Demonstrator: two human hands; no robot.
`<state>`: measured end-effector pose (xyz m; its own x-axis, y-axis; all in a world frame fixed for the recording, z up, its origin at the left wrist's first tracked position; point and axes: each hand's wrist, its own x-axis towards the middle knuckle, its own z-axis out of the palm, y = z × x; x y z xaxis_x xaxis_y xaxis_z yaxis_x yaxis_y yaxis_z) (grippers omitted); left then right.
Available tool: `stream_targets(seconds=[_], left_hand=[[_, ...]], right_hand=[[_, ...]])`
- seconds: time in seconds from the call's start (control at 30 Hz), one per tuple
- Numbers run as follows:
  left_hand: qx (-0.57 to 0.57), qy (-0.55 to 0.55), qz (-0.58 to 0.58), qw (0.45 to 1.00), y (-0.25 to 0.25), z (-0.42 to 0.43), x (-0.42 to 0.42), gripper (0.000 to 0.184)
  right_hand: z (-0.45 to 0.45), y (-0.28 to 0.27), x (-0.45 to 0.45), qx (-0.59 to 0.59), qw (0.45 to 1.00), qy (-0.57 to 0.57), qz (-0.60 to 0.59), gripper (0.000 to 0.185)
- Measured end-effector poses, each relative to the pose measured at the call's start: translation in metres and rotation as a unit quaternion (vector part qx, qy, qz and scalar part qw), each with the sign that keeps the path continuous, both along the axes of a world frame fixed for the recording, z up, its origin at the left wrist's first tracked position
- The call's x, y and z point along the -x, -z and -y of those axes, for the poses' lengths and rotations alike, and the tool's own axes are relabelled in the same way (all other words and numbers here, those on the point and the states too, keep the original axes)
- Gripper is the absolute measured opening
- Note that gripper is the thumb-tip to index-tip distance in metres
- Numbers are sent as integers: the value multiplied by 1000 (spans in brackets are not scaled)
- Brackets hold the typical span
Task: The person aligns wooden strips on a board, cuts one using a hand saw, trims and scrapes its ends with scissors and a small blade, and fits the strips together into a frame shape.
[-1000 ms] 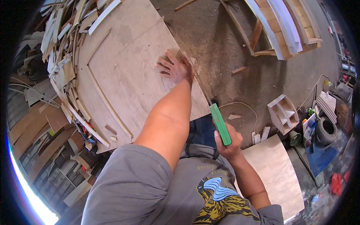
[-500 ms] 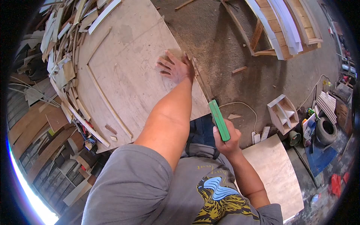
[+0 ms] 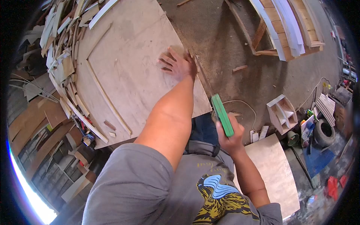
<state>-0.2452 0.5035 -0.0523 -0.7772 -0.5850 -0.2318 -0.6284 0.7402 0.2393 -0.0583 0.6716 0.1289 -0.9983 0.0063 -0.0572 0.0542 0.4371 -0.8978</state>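
Note:
A large pale plywood sheet [image 3: 127, 48] lies in front of me. My left hand [image 3: 180, 64] rests on it near the right edge, fingers spread. In my right hand [image 3: 229, 137] is a handsaw with a green handle [image 3: 222, 115], my fingers wrapped round the grip. Its thin blade [image 3: 203, 77] runs forward along the sheet's right edge, close beside my left hand. The blade's far end is hard to make out, so I cannot tell how deep it sits in the wood.
Scrap wood strips [image 3: 62, 56] are piled along the left. A wooden frame piece [image 3: 281, 30] stands at the upper right, with a small compartmented box [image 3: 282, 113] and a tire [image 3: 324, 132] below it. Another plywood panel [image 3: 268, 165] lies at my right side.
My right hand and the saw have shifted slightly to the right and back toward me. The left hand stays spread on the sheet, and the view has moved a little.

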Motion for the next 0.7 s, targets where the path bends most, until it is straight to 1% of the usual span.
stream_targets(seconds=[0.1,0.23,0.33,0.43,0.53,0.57,0.7], left_hand=[[5,5,-1,1000,-1,-1,3,87],[-14,0,14,1000,-10,-1,5,87],[-18,1,5,1000,-6,-1,2,86],[-12,-1,-11,1000,-2,0,3,85],[-12,-5,2,1000,-5,-2,5,85],[-12,-8,10,1000,-6,-1,4,84],[-1,1,0,1000,-3,-1,3,85]], right_hand=[[7,4,15,-15,999,-5,41,25],[0,-4,4,-1,1000,0,7,26],[11,13,25,-7,999,-4,32,25],[15,15,27,19,999,14,46,19],[8,1,15,2,1000,22,-6,14],[10,3,15,21,999,34,8,13],[27,24,36,1,999,9,41,12]])
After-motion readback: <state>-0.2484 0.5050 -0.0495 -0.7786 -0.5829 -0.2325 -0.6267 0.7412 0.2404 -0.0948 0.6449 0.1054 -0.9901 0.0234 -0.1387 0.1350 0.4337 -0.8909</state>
